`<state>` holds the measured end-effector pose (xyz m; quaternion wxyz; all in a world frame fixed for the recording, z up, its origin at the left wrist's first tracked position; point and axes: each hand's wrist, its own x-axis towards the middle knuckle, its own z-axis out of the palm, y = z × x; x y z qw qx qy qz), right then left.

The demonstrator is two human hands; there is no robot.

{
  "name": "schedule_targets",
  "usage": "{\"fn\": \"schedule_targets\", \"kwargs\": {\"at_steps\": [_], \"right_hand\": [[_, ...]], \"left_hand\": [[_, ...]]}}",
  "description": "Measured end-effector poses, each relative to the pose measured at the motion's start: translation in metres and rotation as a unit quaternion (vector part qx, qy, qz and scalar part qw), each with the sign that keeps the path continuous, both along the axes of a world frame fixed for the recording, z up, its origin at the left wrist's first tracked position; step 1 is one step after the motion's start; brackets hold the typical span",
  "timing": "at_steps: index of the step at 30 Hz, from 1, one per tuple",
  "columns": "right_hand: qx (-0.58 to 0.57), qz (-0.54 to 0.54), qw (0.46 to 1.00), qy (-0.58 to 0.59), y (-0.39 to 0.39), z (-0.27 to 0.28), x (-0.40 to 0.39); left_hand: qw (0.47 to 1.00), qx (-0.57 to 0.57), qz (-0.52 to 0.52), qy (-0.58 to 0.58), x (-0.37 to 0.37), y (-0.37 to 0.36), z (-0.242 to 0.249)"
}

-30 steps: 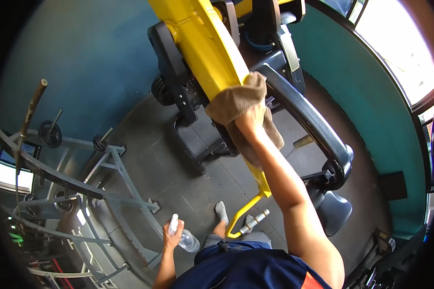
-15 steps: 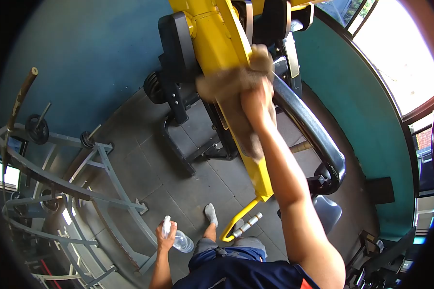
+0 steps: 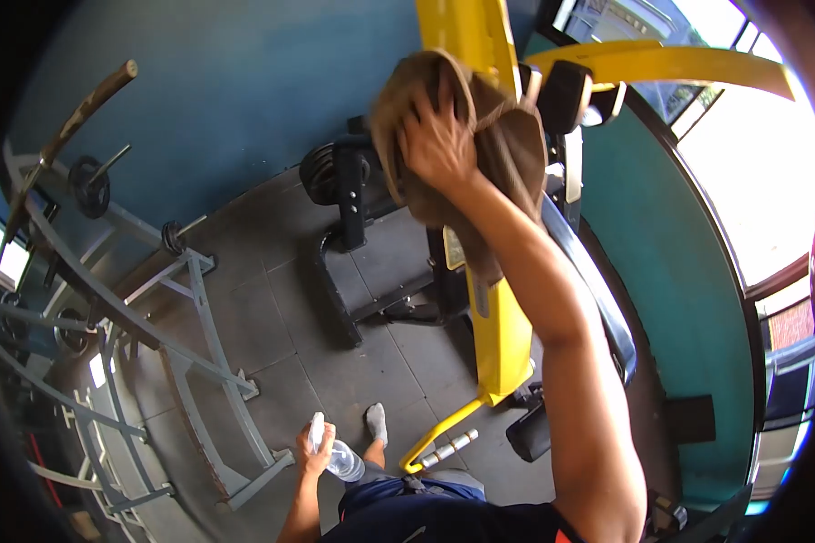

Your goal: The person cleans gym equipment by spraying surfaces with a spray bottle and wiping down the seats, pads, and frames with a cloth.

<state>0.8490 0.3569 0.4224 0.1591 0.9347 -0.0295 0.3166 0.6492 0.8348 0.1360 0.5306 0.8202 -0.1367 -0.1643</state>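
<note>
My right hand [image 3: 439, 149] is stretched out at the top of the view, fingers curved over a brown cloth [image 3: 516, 149]. The cloth bunches up around the hand and hangs down over the yellow frame [image 3: 501, 339] of a gym machine. Part of that frame is hidden behind cloth and forearm. Down by my hip, my left hand [image 3: 313, 452] is wrapped round the neck of a clear spray bottle [image 3: 345, 463] with a white trigger head. The bottle is tilted and apart from the machine.
A grey weight rack [image 3: 204, 317] with a few plates [image 3: 89, 187] stands at left. Below the yellow frame is a bent yellow bar with a grip [image 3: 450, 447]. Black machine parts [image 3: 349, 190] stand behind it. A teal wall [image 3: 647, 226] and windows lie to the right.
My right hand has moved left and slightly up with the cloth, which is now bunched higher on the frame. The view has shifted. My left hand still has the spray bottle.
</note>
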Motion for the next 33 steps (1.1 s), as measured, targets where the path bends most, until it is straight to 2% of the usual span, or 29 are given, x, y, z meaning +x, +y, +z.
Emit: {"fn": "schedule_targets", "kwargs": {"at_steps": [1, 3, 6, 7, 9, 10, 12, 13, 15, 16, 17, 18, 22, 24, 26, 27, 29, 30, 31, 33], "right_hand": [[-0.080, -0.078, 0.994, 0.012, 0.011, 0.023, 0.016], [-0.237, -0.224, 0.944, 0.050, 0.034, 0.032, 0.031], [-0.340, -0.236, 0.890, 0.191, 0.050, -0.009, 0.048], [-0.352, -0.197, 0.893, 0.199, 0.042, -0.047, 0.059], [-0.273, -0.175, 0.913, 0.249, 0.060, -0.038, 0.067], [-0.177, -0.187, 0.919, 0.297, 0.102, 0.019, 0.043], [0.020, -0.143, 0.927, 0.347, 0.106, 0.030, 0.038], [0.114, -0.082, 0.929, 0.341, 0.061, -0.003, 0.059], [0.248, 0.011, 0.944, 0.220, 0.047, 0.018, 0.055], [0.288, 0.041, 0.951, 0.107, 0.075, 0.070, 0.014], [0.283, 0.043, 0.957, 0.037, 0.078, 0.077, -0.001], [0.277, 0.046, 0.959, -0.033, 0.080, 0.084, -0.015], [0.048, -0.043, 0.985, -0.158, 0.026, 0.013, -0.021], [-0.028, 0.011, 0.981, -0.192, 0.015, 0.030, -0.019], [-0.046, 0.139, 0.973, -0.180, -0.002, 0.056, -0.022], [0.140, 0.139, 0.968, -0.157, -0.016, 0.066, -0.001], [0.247, 0.227, 0.916, -0.221, -0.100, 0.078, 0.079], [0.170, 0.179, 0.950, -0.189, -0.097, 0.095, 0.080], [0.088, 0.136, 0.974, -0.160, -0.092, 0.114, 0.080], [0.034, -0.024, 0.997, -0.066, -0.137, 0.067, 0.105]], "left_hand": [[0.998, 0.009, 0.021, -0.056, -0.002, 0.007, -0.020], [0.999, 0.000, 0.051, 0.000, -0.004, 0.006, -0.008], [0.996, -0.023, 0.079, 0.030, -0.008, 0.022, -0.015], [0.996, -0.013, 0.083, 0.017, -0.008, 0.026, -0.014], [0.993, -0.010, 0.116, 0.018, -0.010, 0.036, -0.020], [0.987, -0.036, 0.150, 0.032, -0.015, 0.044, -0.026], [0.971, -0.084, 0.213, 0.067, -0.025, 0.061, -0.037], [0.959, -0.124, 0.239, 0.086, -0.029, 0.066, -0.031], [0.960, -0.085, 0.252, 0.088, -0.038, 0.092, -0.052], [0.957, -0.070, 0.269, 0.081, -0.040, 0.096, -0.063], [0.944, -0.083, 0.305, 0.093, -0.040, 0.088, -0.042], [0.947, -0.062, 0.299, 0.103, -0.042, 0.093, -0.043], [0.934, -0.077, 0.324, 0.128, -0.043, 0.094, -0.050], [0.924, -0.098, 0.341, 0.141, -0.037, 0.086, -0.050], [0.911, -0.108, 0.358, 0.172, -0.035, 0.077, -0.045], [0.909, -0.108, 0.367, 0.166, -0.032, 0.068, -0.040], [0.931, -0.106, 0.310, 0.159, -0.021, 0.057, -0.034], [0.938, -0.111, 0.290, 0.151, -0.017, 0.051, -0.028], [0.953, -0.087, 0.228, 0.178, -0.008, 0.057, -0.033], [0.959, -0.077, 0.212, 0.172, 0.002, 0.047, -0.021]]}}
